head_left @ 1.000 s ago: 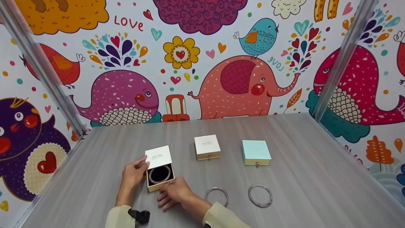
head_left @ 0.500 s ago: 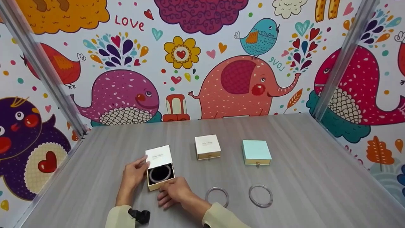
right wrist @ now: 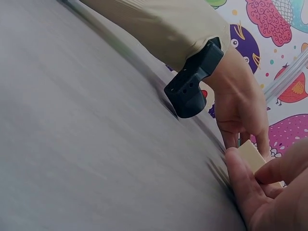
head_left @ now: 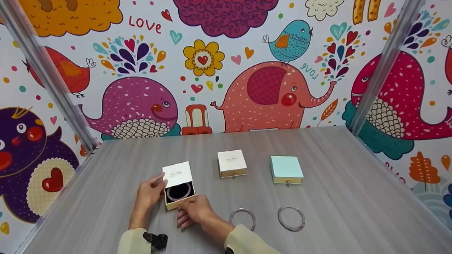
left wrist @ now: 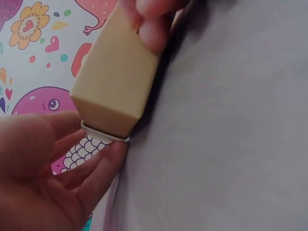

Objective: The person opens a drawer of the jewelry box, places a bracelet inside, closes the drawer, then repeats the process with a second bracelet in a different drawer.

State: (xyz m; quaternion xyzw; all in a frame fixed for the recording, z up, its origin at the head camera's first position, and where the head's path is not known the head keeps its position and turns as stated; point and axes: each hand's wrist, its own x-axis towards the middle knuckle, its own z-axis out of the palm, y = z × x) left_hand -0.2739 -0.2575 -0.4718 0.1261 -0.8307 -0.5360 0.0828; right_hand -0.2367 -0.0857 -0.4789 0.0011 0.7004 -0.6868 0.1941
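In the head view, a white drawer-style jewellery box (head_left: 177,173) lies left of centre, its cream drawer (head_left: 173,205) partly pulled out. A greyish bangle (head_left: 168,194) rests inside on the black lining. My left hand (head_left: 150,193) holds the box's white sleeve by its left side; the left wrist view shows fingers on either side of the sleeve's edge. My right hand (head_left: 197,211) touches the drawer's front with its fingertips, the other fingers loosely bent below. That contact also shows in the right wrist view, where part of the box (right wrist: 252,158) is hidden by the fingers.
A second white box (head_left: 231,161) and a mint-green box (head_left: 286,168), both closed, stand further back. Two more translucent bangles lie in front: one bangle (head_left: 253,216) beside the right forearm, partly covered by the sleeve, another bangle (head_left: 302,215) further right. A patterned wall (head_left: 247,46) bounds the table.
The drawer has slid slightly further into its sleeve, with my right hand moving a little forward along with it. My left hand and the other boxes and bangles stay put.
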